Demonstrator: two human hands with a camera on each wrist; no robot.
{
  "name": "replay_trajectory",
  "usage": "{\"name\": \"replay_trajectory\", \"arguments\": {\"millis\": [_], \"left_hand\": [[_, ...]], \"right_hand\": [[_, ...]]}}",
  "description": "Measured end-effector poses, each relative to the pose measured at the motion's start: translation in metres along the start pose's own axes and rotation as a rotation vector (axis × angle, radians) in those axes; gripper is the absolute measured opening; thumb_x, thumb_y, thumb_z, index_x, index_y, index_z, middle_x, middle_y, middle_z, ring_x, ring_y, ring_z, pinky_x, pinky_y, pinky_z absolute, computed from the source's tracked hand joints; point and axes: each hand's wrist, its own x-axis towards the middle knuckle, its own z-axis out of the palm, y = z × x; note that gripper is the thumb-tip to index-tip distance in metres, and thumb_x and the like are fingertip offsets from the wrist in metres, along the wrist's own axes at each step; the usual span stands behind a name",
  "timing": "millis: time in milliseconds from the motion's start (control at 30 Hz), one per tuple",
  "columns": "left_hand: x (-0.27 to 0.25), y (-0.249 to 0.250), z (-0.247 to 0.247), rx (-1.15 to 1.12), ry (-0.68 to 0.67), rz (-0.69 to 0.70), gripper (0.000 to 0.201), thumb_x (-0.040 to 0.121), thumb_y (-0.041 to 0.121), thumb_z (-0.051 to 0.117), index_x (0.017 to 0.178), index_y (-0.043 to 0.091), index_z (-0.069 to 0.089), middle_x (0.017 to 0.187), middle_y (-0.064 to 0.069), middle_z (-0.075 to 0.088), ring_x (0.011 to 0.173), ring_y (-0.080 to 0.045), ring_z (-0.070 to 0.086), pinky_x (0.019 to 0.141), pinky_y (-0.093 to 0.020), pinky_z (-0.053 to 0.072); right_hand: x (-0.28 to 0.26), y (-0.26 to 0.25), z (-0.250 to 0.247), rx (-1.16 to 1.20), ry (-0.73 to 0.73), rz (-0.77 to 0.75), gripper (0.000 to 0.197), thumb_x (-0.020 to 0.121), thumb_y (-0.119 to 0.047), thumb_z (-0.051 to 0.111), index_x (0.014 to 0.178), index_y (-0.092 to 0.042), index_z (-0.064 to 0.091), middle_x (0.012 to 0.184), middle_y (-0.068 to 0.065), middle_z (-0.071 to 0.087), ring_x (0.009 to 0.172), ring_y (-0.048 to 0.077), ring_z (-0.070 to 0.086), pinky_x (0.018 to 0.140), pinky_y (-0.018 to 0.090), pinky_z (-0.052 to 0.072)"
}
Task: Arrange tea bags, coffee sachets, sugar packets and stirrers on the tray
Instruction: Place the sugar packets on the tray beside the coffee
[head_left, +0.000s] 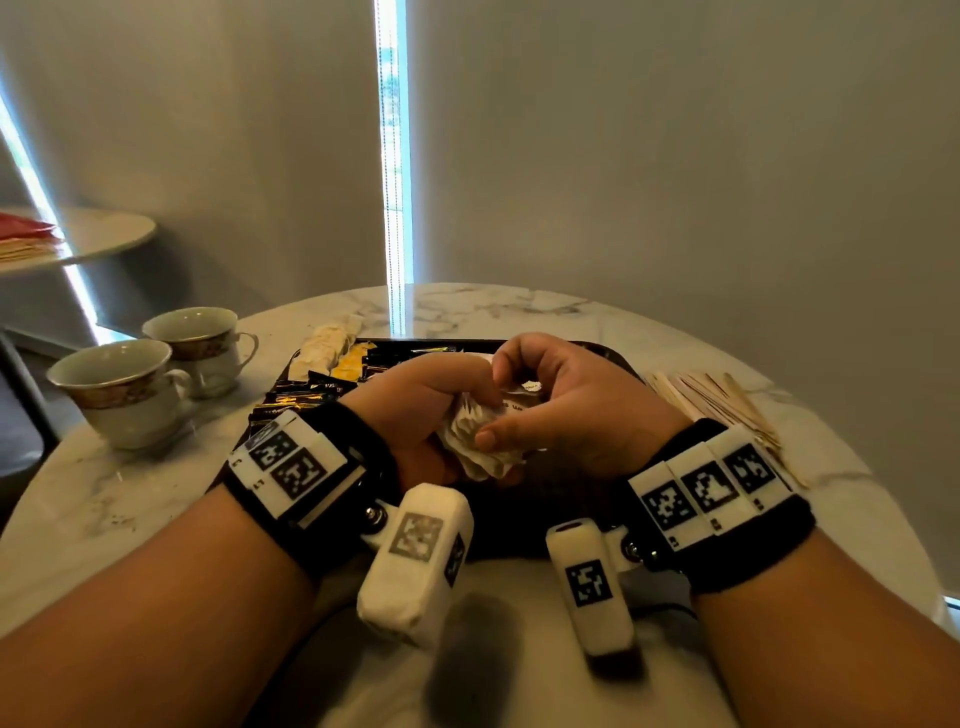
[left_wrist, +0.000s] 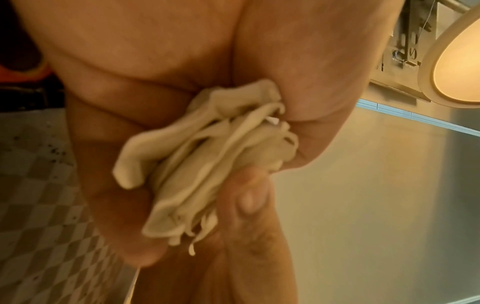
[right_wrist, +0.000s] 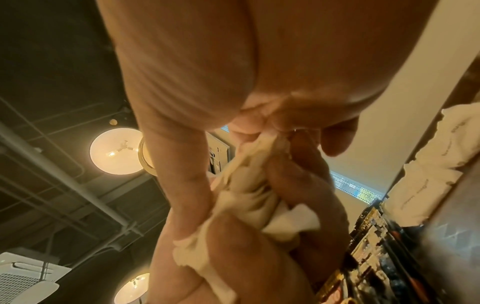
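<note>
**Both hands hold a bundle of white packets above the tray**

Nearest, the left hand (head_left: 415, 400) has its grip clamped round a bundle of white paper packets (head_left: 480, 439), fingers curled about the stack. The right hand (head_left: 561, 410) meets it from the other side, thumb and fingers pinching the same bundle at its upper edge. The bundle is held just above the dark tray (head_left: 597, 353) on the marble table (head_left: 156, 483). On the tray's left part lie dark coffee sachets (head_left: 306, 395) with a yellow one among them, and beyond those a row of pale packets (head_left: 324, 343) along the far left edge. Wooden stirrers (head_left: 727, 405) lie on the table just right of the tray. Two teacups (head_left: 156, 374) stand at far left.
</note>
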Motion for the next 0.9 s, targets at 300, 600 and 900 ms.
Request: {"name": "replay_trajectory", "arguments": {"millis": [300,600,900], "left_hand": [[0.002,0.0,-0.005,-0.058,0.068,0.033,0.04,0.064,0.01,0.056,0.101,-0.005,0.054,0.081,-0.022,0.06,0.068,-0.032,0.061,0.079,-0.041,0.042],[0.007,0.001,-0.005,-0.056,0.109,0.044,0.033,0.074,0.004,0.043,0.081,-0.001,0.074,0.081,-0.02,0.065,0.069,-0.029,0.061,0.065,-0.034,0.045],[0.008,-0.001,0.004,-0.165,0.113,-0.012,0.036,0.082,0.007,0.041,0.108,-0.002,0.065,0.093,-0.021,0.07,0.072,-0.03,0.071,0.058,-0.034,0.058]], "right_hand": [[-0.003,-0.003,0.004,-0.022,0.105,-0.06,0.039,0.065,-0.01,0.089,0.091,-0.018,0.061,0.098,0.008,0.073,0.086,0.023,0.072,0.067,0.028,0.059],[-0.004,-0.01,0.007,-0.059,-0.011,-0.016,0.054,0.072,-0.016,0.083,0.117,-0.033,0.059,0.117,-0.001,0.068,0.105,0.016,0.068,0.091,0.036,0.058],[-0.005,-0.009,0.009,-0.117,-0.031,0.051,0.068,0.076,-0.012,0.082,0.132,-0.029,0.049,0.12,-0.003,0.065,0.109,0.015,0.065,0.096,0.041,0.055]]}}
